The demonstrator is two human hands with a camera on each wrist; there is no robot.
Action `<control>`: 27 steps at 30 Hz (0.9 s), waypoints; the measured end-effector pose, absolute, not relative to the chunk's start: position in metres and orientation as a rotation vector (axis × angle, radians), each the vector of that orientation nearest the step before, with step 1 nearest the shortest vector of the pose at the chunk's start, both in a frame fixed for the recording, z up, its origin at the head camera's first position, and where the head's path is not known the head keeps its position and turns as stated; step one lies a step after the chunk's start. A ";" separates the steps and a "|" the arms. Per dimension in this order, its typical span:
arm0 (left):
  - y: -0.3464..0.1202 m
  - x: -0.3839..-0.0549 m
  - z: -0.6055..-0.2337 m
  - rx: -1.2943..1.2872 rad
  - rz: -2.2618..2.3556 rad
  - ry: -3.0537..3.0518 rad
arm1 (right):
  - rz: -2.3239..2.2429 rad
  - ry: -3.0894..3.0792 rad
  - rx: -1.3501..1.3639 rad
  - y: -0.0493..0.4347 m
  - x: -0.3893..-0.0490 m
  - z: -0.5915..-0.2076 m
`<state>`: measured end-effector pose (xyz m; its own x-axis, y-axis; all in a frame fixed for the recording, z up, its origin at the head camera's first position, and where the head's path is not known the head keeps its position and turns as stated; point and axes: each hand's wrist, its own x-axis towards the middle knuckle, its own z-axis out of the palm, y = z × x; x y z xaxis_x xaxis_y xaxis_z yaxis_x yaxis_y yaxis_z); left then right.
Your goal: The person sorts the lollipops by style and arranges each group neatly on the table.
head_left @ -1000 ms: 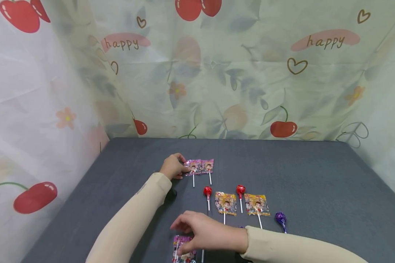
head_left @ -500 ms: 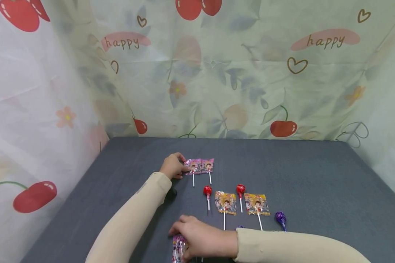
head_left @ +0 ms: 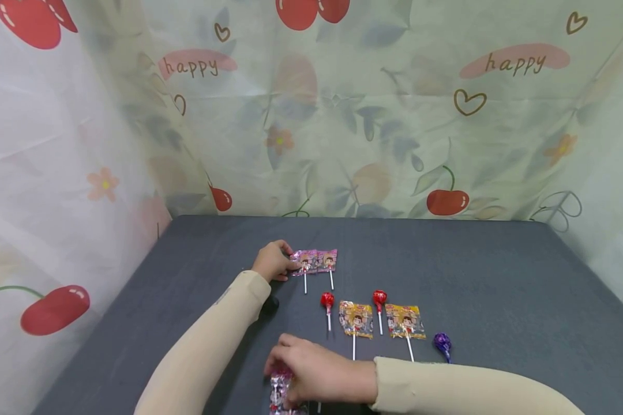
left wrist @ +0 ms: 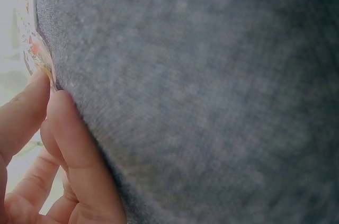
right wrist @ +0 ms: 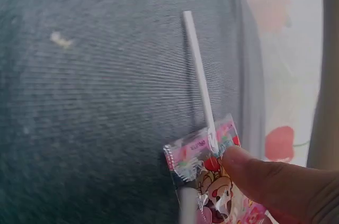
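Note:
At the far left of the lollipops, my left hand (head_left: 273, 262) pinches the left edge of a pink-wrapped lollipop (head_left: 304, 263). The left wrist view shows the wrapper's edge (left wrist: 46, 68) between thumb and finger. A second pink-wrapped lollipop (head_left: 328, 261) lies directly to its right, their wrappers meeting. Nearer to me, my right hand (head_left: 316, 369) grips another pink-wrapped lollipop (head_left: 278, 392), partly covered by the fingers. In the right wrist view my thumb (right wrist: 259, 173) presses on its printed wrapper (right wrist: 214, 181), and its white stick (right wrist: 198, 73) points away from the hand.
Two red lollipops (head_left: 327, 300) and two yellow-wrapped lollipops (head_left: 356, 320) lie mid-table, just beyond my right forearm. A purple lollipop (head_left: 442, 342) lies farther right, its stick partly hidden by the sleeve. A printed curtain (head_left: 337, 144) hangs behind the dark table (head_left: 498, 276).
My right hand has come down onto the near pink-wrapped lollipop and taken hold of it, shifting slightly left. My left hand stays in place on the far lollipop.

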<state>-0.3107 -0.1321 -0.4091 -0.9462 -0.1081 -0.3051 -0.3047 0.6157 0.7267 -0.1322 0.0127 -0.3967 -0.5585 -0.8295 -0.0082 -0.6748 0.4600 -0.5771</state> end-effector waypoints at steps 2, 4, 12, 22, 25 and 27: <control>-0.132 -0.311 -0.409 -0.336 1.241 2.613 | -0.803 2.403 -1.286 0.014 -0.134 -0.394; -0.132 -0.311 -0.409 -0.334 1.247 2.615 | -0.825 2.394 -1.294 0.016 -0.135 -0.391; -0.132 -0.310 -0.409 -0.339 1.244 2.620 | -0.908 2.324 -1.268 0.024 -0.138 -0.379; -0.131 -0.309 -0.410 -0.337 1.220 2.632 | -0.965 2.317 -1.336 0.033 -0.133 -0.366; -0.131 -0.310 -0.411 -0.337 1.215 2.635 | -0.971 2.314 -1.350 0.037 -0.129 -0.365; -0.132 -0.310 -0.411 -0.335 1.212 2.638 | -0.977 2.311 -1.351 0.039 -0.127 -0.365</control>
